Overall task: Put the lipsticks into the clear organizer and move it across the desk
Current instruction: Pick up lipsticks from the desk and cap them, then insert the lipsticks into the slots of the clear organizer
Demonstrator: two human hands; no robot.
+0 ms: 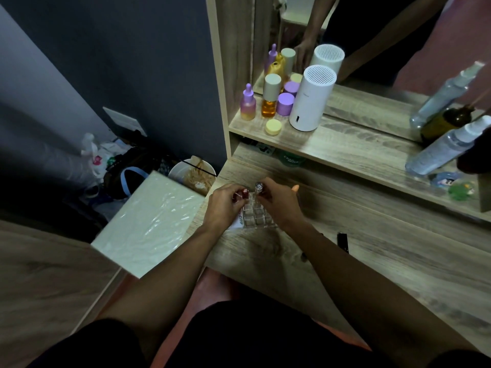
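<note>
Both hands meet over the clear organizer (256, 217), which sits on the wooden desk (372, 251) near its left edge, its grid of square cells mostly bare. The left hand (224, 205) pinches a red lipstick (244, 193) at the organizer's far left corner; whether the tube is already seated in a cell cannot be told. The right hand (279, 204) grips a silver-topped lipstick (259, 186) upright over the far row, just beside the red one, with one finger sticking out to the right. A white packet (236, 221) with lettering lies partly under the organizer's left side. A black tube (342, 241) lies flat on the desk, well apart to the right of the right forearm. On the raised shelf (345, 152) behind stand a purple dropper bottle (248, 103), an amber bottle (271, 95), a purple jar (285, 104), a yellow jar (273, 126) and a white cylinder (310, 98) with a slotted top, all repeated in the mirror (385, 49). Clear spray bottles (449, 146) lean at the shelf's right end.
</note>
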